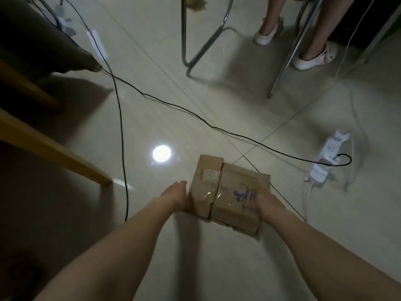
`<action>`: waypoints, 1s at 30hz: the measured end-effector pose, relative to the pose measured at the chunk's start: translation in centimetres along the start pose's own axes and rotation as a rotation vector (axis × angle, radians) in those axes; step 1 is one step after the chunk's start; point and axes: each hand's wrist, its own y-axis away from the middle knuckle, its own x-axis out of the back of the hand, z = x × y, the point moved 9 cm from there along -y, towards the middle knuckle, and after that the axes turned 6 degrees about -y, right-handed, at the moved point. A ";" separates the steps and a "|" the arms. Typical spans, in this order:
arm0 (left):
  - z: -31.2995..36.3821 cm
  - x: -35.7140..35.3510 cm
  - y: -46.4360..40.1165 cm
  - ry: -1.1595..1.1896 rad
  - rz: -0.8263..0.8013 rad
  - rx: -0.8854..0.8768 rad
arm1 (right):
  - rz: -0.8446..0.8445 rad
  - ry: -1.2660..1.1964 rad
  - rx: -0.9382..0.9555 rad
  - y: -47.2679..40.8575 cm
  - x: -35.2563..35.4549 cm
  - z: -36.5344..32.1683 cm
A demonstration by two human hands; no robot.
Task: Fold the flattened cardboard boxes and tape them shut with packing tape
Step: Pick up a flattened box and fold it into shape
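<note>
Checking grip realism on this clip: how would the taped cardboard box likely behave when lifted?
The cardboard box probably lifts light, since the left hand and right hand hold only its sides. Its glossy tape may feel slippery. Worn, uneven flaps suggest some flex.
</note>
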 end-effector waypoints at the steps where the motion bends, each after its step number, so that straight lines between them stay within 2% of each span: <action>1: -0.2 -0.6 -0.5 0.040 0.003 0.016 | 0.016 -0.071 -0.048 -0.5 -0.7 0.7; 6: -1.2 -3.4 -2.5 0.326 -0.013 0.108 | 0.120 -0.458 -0.208 -0.6 -1.8 2.3; 9: -1.0 -3.3 -2.3 0.452 0.014 0.125 | 0.211 -0.522 -0.257 -0.8 -1.7 2.5; 13: -2.2 -1.1 -2.0 0.535 0.027 0.167 | 0.186 -0.632 -0.146 -0.2 -0.1 -1.1; 17: -4.8 5.4 2.0 0.737 0.165 0.247 | 0.143 -0.713 0.074 3.4 5.0 -9.6; 21: -6.4 13.5 10.3 0.879 0.254 0.292 | 0.101 -0.735 0.216 11.1 11.0 -17.9; 26: -6.6 25.6 23.4 0.829 0.377 0.293 | 0.027 -0.800 0.309 23.6 20.4 -26.3; 30: -4.8 34.9 35.0 0.721 0.414 0.293 | 0.019 -0.802 0.416 34.1 29.2 -32.7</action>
